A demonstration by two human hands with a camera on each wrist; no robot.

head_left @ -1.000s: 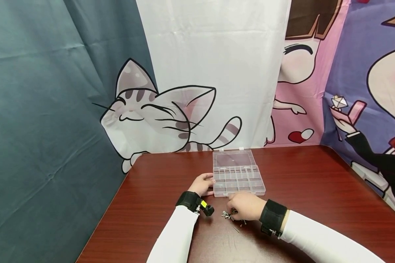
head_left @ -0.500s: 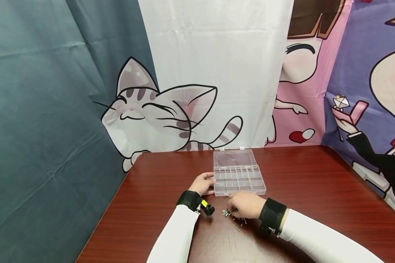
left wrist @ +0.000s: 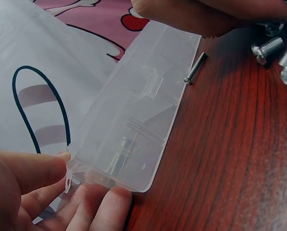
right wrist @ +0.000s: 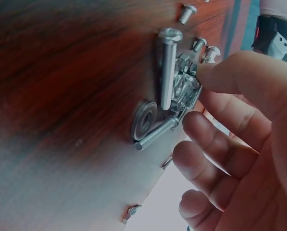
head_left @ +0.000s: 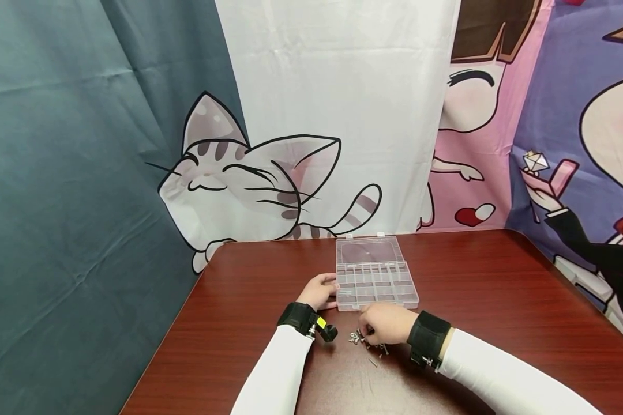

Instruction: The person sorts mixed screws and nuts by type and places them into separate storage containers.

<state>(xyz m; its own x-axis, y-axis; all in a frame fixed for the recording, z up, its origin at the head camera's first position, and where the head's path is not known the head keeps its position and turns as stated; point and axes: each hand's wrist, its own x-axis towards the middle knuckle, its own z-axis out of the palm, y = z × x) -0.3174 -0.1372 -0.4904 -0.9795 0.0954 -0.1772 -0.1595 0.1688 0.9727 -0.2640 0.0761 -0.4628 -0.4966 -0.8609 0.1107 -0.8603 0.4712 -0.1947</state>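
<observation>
A clear plastic compartment box [head_left: 407,304] stands on the table with its lid raised. My left hand [head_left: 318,292] holds the box's left side, thumb and fingers at its corner in the left wrist view. A few screws [left wrist: 118,156] show through the wall there. My right hand [head_left: 386,324], fingers bent, reaches into a small pile of hardware in front of the box. The pile has a long screw [right wrist: 168,72], a washer [right wrist: 137,120] and several nuts [right wrist: 183,62]. The thumb touches the pile beside a nut; whether the fingertips pinch anything is hidden.
One thin screw [left wrist: 196,68] lies close to the box's front edge. Another screw [head_left: 373,362] lies apart, toward me. The reddish-brown table [head_left: 477,288] reaches back to a printed curtain [head_left: 342,75].
My right hand has shifted slightly over the pile, and more of the small hardware under it shows. My left hand and the box stay where they were.
</observation>
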